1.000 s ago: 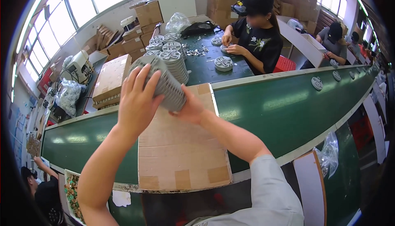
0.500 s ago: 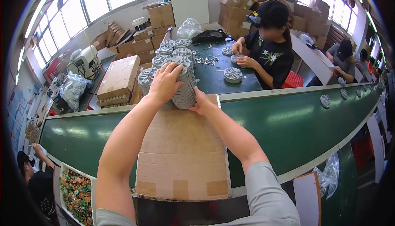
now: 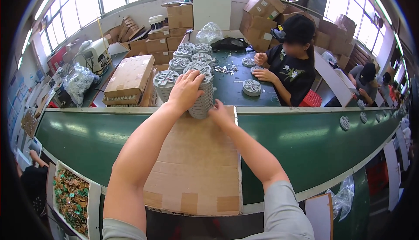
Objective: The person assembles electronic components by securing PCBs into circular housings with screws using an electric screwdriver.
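Observation:
My left hand [image 3: 185, 92] lies over the top of the front stack of round grey plastic parts [image 3: 201, 104], fingers stretched across its upper disc and thumb against the side. My right hand [image 3: 221, 114] is beside the lower right of that stack, its fingers loosely bent and apart, with nothing visible in them. The stack stands at the far end of a flat cardboard sheet [image 3: 196, 161] laid across the green conveyor. Another stack of the same parts [image 3: 165, 80] stands just left of it, and more stacks are behind.
Across the belt [image 3: 297, 139], a co-worker [image 3: 290, 61] handles grey parts at a green table [image 3: 227, 89]. Single parts [image 3: 345, 123] lie on the belt at right. Cartons [image 3: 128, 76] are stacked at left. A bin of small metal and green pieces [image 3: 72, 198] stands at lower left.
My right hand has come slightly away from the stack's lower side. My left hand stays on top. The whole view has shifted a little.

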Tool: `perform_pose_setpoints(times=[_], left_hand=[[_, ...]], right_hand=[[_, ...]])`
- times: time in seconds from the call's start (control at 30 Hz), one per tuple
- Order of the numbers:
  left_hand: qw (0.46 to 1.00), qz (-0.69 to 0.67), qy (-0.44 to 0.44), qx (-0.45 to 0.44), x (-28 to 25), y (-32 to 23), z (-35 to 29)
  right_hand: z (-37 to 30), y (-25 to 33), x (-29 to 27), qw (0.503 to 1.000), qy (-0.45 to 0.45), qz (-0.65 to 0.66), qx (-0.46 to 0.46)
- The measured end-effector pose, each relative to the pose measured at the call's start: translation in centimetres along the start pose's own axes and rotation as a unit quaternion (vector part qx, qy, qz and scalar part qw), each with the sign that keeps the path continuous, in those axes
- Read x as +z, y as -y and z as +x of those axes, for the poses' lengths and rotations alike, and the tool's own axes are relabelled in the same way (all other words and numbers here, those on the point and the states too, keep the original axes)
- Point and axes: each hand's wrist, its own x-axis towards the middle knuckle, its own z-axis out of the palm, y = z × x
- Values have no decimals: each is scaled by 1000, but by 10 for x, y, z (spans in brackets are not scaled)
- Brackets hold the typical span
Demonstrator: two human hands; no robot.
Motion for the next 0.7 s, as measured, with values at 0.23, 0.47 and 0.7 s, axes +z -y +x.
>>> perform_pose_setpoints(times=[0.23, 0.47, 0.7], left_hand=[[999, 18, 42, 4, 4, -1, 8], [999, 39, -8, 5, -14, -4, -10], [994, -104, 3, -14, -107, -101, -171]], right_hand=[[-7, -35, 7, 902, -70, -344, -250], [-8, -47, 16, 863, -115, -364, -330], [-7, -41, -2, 862, -90, -384, -318]])
